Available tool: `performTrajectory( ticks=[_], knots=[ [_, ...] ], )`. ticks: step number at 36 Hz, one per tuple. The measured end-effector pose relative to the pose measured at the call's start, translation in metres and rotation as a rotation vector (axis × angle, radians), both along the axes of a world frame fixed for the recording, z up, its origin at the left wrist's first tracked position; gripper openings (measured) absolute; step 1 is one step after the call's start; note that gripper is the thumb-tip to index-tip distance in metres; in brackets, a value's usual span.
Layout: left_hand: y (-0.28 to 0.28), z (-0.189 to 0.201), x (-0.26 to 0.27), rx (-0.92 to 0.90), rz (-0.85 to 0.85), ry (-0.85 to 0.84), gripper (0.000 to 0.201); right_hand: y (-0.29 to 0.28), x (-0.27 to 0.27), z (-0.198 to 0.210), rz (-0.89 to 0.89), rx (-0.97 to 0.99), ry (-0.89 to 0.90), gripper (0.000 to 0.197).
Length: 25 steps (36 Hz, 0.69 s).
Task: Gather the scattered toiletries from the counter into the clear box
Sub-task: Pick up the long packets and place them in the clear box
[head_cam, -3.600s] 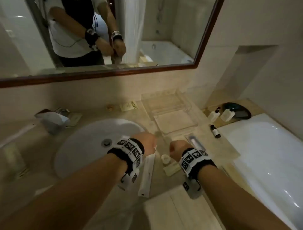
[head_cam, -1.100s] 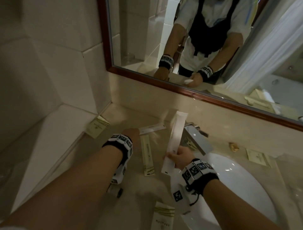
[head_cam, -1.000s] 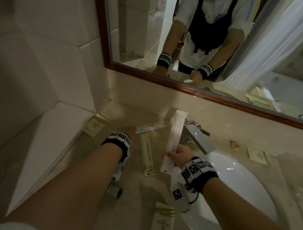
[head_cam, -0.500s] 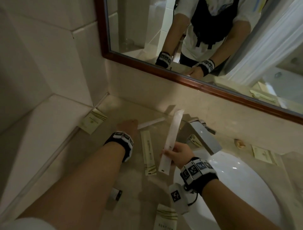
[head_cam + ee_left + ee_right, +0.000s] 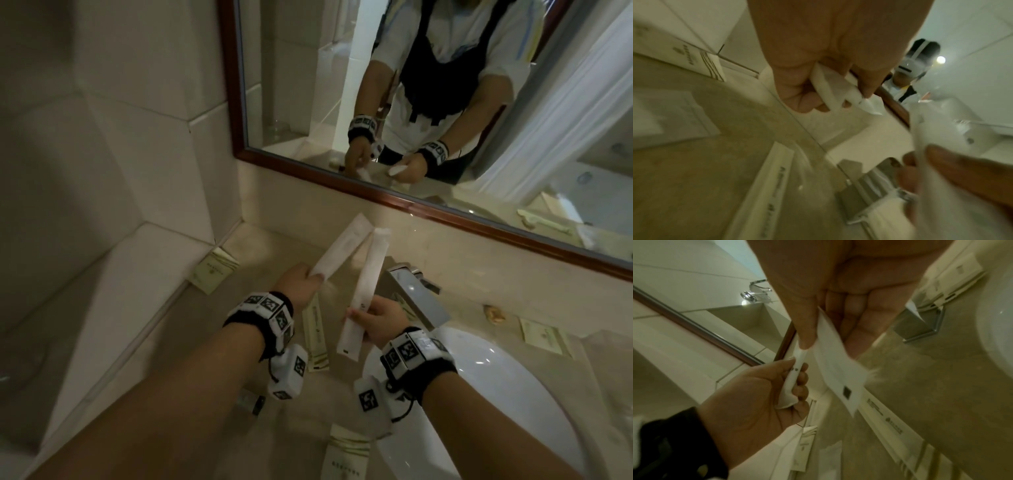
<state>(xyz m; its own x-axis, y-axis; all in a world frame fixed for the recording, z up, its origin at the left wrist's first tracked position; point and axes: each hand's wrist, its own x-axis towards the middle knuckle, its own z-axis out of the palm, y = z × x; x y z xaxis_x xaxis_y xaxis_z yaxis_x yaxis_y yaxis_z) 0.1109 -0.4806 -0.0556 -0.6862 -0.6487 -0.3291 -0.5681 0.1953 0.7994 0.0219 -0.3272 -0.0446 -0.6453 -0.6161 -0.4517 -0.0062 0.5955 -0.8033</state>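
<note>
My left hand [image 5: 308, 275] grips one end of a long white sachet [image 5: 340, 245] lifted off the counter; in the left wrist view my fingers [image 5: 797, 91] curl round the sachet [image 5: 836, 92]. My right hand [image 5: 359, 315] pinches a second long white sachet [image 5: 364, 287] held upright beside the first; in the right wrist view this sachet [image 5: 836, 363] sits between thumb and fingers. A cream long sachet [image 5: 317, 334] lies flat on the counter under the hands. The clear box is not in view.
A cream square packet [image 5: 214, 270] leans in the left corner. Another packet [image 5: 346, 455] lies by the white sink [image 5: 496, 394], one more packet [image 5: 544, 337] further right. A small dark-capped bottle [image 5: 251, 402] lies under my left wrist. A chrome faucet [image 5: 416, 296] stands behind my right hand.
My left hand has picked the white sachet up off the counter and raised it beside the one in my right hand. The right hand has kept its sachet and barely moved.
</note>
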Motion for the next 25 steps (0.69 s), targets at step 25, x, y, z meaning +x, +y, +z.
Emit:
performTrajectory(
  ticks=[25],
  knots=[
    [0.246, 0.082, -0.041, 0.034, -0.268, 0.248, 0.029, 0.206, -0.035, 0.081, -0.244, -0.332, 0.019, 0.021]
  ],
)
